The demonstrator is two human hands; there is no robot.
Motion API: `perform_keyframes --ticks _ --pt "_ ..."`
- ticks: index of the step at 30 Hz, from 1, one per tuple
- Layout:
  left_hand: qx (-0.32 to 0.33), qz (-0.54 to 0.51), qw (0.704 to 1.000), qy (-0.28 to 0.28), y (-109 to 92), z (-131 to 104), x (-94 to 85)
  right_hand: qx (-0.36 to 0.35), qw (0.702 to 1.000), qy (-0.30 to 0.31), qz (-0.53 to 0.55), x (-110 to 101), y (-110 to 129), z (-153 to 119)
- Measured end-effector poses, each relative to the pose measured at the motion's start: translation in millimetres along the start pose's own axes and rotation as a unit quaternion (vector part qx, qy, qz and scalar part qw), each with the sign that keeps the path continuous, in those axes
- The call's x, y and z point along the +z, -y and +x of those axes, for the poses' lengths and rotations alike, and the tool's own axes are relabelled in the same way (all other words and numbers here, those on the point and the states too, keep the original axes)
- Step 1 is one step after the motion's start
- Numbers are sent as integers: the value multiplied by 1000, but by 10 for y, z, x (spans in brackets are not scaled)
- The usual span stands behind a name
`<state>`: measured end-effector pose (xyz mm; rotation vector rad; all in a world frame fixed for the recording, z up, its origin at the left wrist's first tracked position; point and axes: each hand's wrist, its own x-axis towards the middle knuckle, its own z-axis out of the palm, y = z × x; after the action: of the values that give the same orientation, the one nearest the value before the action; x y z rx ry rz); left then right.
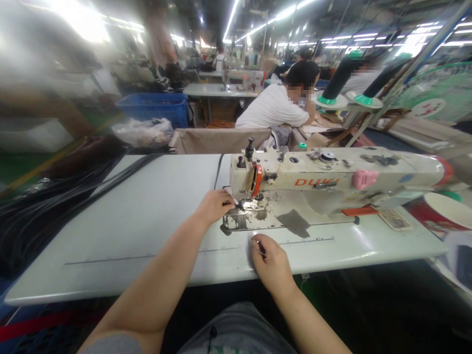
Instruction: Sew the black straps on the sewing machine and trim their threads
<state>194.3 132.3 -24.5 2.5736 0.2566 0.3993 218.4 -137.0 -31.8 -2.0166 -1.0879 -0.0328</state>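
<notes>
My left hand [216, 205] is at the needle area of a white sewing machine [324, 169], fingers pinched together. Its fingertips close on the end of a dark strip beside the presser foot. A thin black strip [219, 169] runs from the table's back edge down behind this hand. Closer to my body, just over the table's front edge, my right hand [271, 258] is closed, thumb against curled fingers. Whatever those fingers hold, if anything, is too small to make out. A dark grey patch [294, 222] lies on the machine bed, right of the needle.
Long black strips [106, 189] hang in a bundle over the table's left end. Behind the white table [155, 226] stand a beige cloth-lined bin [221, 140] and a blue crate [155, 105]. A person in a white shirt [271, 108] leans forward beyond. Thread cones [337, 81] rise at right.
</notes>
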Motion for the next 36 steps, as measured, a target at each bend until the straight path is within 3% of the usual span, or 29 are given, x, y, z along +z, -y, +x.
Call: perform_keyframes --ticks 12,19,28,36 --pt "-91 -28 995 -18 -215 -112 20 -7 1000 -9 -14 31 -30 -4" --pt "-160 -20 985 -55 -468 -355 230 -3 1000 -8 -14 12 0 3" --pt "-185 -15 981 -55 -633 -404 273 3 1000 -5 0 14 -7 -11" --pt "-190 27 981 -31 -935 -486 372 19 1000 -6 24 -1 1 -7"
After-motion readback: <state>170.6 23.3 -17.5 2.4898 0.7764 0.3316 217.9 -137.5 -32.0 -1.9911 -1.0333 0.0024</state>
